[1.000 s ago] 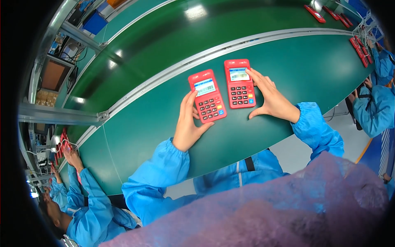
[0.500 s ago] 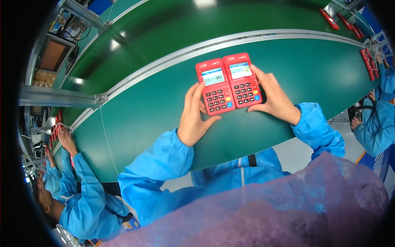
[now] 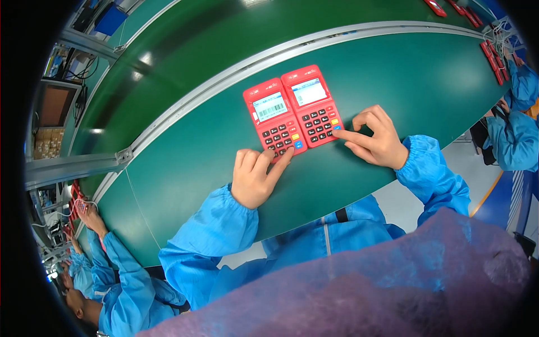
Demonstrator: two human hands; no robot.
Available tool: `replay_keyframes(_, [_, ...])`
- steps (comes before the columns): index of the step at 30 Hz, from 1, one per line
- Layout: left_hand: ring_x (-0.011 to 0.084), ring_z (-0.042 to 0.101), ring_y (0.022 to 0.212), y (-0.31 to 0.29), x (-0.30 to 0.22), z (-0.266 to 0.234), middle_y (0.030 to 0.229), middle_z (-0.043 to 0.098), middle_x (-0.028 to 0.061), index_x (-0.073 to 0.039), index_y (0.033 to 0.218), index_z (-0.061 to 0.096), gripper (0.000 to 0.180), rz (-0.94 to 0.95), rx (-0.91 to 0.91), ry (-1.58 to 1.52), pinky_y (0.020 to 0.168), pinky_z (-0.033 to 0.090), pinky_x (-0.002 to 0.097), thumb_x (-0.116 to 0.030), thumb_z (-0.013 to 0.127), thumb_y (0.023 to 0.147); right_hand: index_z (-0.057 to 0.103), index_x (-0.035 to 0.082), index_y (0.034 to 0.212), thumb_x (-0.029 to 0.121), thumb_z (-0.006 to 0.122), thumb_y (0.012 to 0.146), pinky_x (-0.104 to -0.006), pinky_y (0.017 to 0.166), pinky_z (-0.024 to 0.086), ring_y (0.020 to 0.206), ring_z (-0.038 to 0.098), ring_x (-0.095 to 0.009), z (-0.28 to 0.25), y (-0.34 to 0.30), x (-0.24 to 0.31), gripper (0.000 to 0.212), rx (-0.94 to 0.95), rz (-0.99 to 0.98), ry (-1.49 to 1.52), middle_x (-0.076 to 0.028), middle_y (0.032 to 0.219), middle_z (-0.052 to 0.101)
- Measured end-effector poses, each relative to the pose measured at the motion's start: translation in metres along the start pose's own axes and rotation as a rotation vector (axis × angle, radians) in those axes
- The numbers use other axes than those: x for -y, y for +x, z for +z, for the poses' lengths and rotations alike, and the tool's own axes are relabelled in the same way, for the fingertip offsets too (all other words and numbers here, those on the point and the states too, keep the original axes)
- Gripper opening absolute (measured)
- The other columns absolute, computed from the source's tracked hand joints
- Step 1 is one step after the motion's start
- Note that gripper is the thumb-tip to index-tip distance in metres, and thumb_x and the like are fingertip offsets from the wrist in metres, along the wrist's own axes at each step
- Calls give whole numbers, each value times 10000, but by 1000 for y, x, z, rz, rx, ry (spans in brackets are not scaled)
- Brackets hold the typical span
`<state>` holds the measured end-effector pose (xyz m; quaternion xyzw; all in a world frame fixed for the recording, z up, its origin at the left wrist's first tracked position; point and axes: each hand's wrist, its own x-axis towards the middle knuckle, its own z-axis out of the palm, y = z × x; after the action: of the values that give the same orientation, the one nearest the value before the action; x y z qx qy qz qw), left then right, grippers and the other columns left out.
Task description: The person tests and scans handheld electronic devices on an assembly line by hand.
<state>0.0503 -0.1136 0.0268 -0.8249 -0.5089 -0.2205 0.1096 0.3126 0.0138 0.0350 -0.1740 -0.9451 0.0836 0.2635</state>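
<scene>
Two red card payment terminals lie side by side on the green table, tilted slightly, with screens lit and keypads toward me. My left hand (image 3: 256, 177) rests at the lower end of the left terminal (image 3: 269, 105), its fingertips on the bottom keys and hiding some of them. My right hand (image 3: 377, 139) comes to the right terminal (image 3: 308, 91) from the side. Its index fingertip touches the blue key, while the other fingers are loosely bent. Neither hand grips anything, and the fingers of both are apart.
A metal rail (image 3: 269, 57) separates the green table (image 3: 202, 163) from a darker green belt behind. More red terminals (image 3: 494, 63) with white cables lie at the far right. Co-workers in blue sleeves work at the left (image 3: 126, 247) and right (image 3: 514, 140). A metal post (image 3: 78, 163) juts in at left.
Both hands have let go of the terminals' sides and moved to their keypads. The right terminal's screen shows a different, mostly white display. The whole view has shifted somewhat.
</scene>
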Motion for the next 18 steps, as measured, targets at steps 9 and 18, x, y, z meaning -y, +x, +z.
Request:
replay_keyframes(9, [179, 440, 744, 7, 6, -3, 827, 465, 32, -101, 1115, 632, 384, 14, 81, -58, 701, 383, 324, -112, 630, 732, 661, 157, 1046, 156, 705, 713, -349, 689, 425, 802, 457, -205, 4, 4, 3, 335, 59, -33, -16, -30, 807, 451])
replay_keyframes(18, [213, 450, 804, -6, 13, -9, 946, 467, 72, -103, 1170, 593, 612, -167, -12, 66, 725, 377, 362, -383, 733, 645, 649, 162, 1100, 168, 659, 767, -347, 712, 414, 807, 427, -225, 9, 38, 3, 333, 33, 30, 7, -54, 817, 404])
